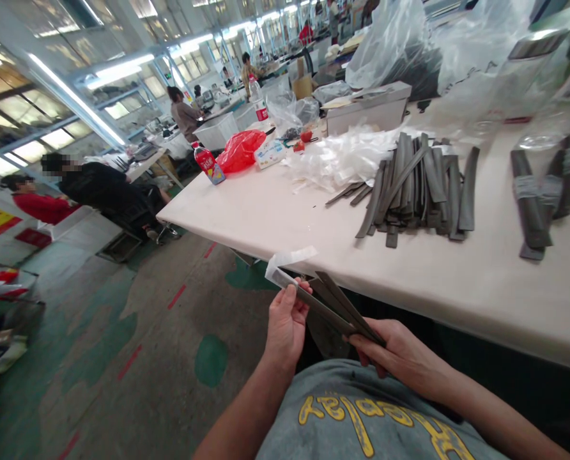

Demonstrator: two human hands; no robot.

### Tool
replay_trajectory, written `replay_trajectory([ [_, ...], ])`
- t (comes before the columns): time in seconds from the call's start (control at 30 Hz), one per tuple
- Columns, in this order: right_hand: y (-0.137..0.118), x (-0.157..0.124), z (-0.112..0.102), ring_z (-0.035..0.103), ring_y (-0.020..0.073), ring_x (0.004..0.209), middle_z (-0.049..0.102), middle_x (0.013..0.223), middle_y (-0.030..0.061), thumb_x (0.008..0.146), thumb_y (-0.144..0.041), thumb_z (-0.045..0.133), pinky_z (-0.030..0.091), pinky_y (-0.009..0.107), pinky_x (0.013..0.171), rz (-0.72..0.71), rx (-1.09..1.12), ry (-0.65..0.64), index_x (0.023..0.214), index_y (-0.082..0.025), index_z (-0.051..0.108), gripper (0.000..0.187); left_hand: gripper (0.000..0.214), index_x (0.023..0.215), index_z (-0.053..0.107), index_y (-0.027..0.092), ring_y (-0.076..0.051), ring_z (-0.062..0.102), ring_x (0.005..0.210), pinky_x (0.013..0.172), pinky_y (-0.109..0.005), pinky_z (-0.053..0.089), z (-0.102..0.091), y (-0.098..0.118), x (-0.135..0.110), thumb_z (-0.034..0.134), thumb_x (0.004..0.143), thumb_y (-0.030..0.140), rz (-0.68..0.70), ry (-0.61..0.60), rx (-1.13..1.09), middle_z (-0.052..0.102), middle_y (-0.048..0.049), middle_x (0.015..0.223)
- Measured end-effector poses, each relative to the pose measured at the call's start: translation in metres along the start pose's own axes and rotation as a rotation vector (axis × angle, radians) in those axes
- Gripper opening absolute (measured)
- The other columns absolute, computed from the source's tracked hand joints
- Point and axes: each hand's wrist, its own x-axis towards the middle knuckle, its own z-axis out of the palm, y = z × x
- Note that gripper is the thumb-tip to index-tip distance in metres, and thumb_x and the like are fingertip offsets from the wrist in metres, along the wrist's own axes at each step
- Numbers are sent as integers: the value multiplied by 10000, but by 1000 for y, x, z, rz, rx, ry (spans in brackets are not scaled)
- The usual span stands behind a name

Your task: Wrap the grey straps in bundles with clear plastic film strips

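Several flat dark grey strips [338,301] are held in front of my body, just off the table's near edge. My right hand [385,345] is closed round their lower ends, and the strips fan apart towards the far end. My left hand [289,313] pinches one strip near its upper end. A translucent white plastic film [289,257] covers that tip and trails to the right. A pile of similar grey strips [414,185] lies on the table [246,217], and bundles of strips [531,204] wrapped with clear film lie at the right.
Behind the pile lie crumpled white film pieces [342,156] and a grey-white box [369,108]. A red plastic bag [241,151], a red-labelled bottle [208,163] and clear bags [385,45] stand further back. A person in black [100,191] sits at the left.
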Motion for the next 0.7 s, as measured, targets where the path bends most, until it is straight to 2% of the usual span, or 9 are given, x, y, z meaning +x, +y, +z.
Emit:
replay_trajectory([
  [0.07,-1,1,1,519,117,473,570,582,-15,921,-431,427,396,208,441,-22,-45,65,687,-194,525,347,216,825,709,148,-166,666,832,825,-283,499,-1,-5,-6,775,692,304,-14,-40,86,724,-51,867],
  [0.17,-4,9,1,524,124,494,570,585,-12,924,-433,416,404,213,464,-121,-115,170,666,-203,504,357,237,788,717,117,-203,660,773,770,-323,514,3,-16,-17,757,709,338,-156,-215,252,720,-85,797],
  [0.23,-6,14,1,539,129,507,575,595,-9,929,-438,402,416,217,480,-153,-136,193,669,-206,498,361,281,848,721,114,-212,659,772,753,-331,516,7,-15,-16,735,730,369,-188,-288,246,720,-95,814],
  [0.33,-5,18,2,547,133,509,581,595,-10,932,-434,397,416,221,482,-157,-175,178,682,-205,506,355,369,955,707,155,-193,656,857,803,-305,505,12,3,2,753,704,421,-16,-201,66,716,-77,953],
  [0.4,-3,19,5,552,136,511,588,595,-9,934,-435,392,418,225,484,-154,-191,161,676,-205,504,363,365,919,710,162,-171,649,878,832,-278,490,13,13,12,793,659,405,99,-111,-2,712,-65,979],
  [0.43,-2,20,6,555,138,512,589,593,-7,934,-438,389,420,226,484,-152,-193,162,669,-205,500,371,346,884,713,153,-162,649,860,823,-265,486,12,13,15,808,643,383,108,-86,5,714,-64,961],
  [0.5,-2,24,8,560,143,515,590,592,-3,936,-450,383,424,230,486,-152,-187,178,672,-204,500,380,305,819,715,126,-149,645,769,759,-250,486,11,3,12,810,644,358,29,-86,72,716,-67,870],
  [0.6,-2,29,7,561,146,512,587,592,-1,942,-473,362,425,233,481,-170,-174,212,716,-204,524,388,328,818,710,97,-157,621,634,662,-282,489,10,-18,0,749,712,406,-149,-192,170,697,-77,743],
  [0.7,-2,28,5,556,143,503,584,581,-4,937,-496,369,420,231,475,-177,-194,233,683,-206,515,412,349,867,700,115,-173,643,695,724,-301,499,12,-13,4,749,709,421,-89,-206,106,706,-79,800],
])
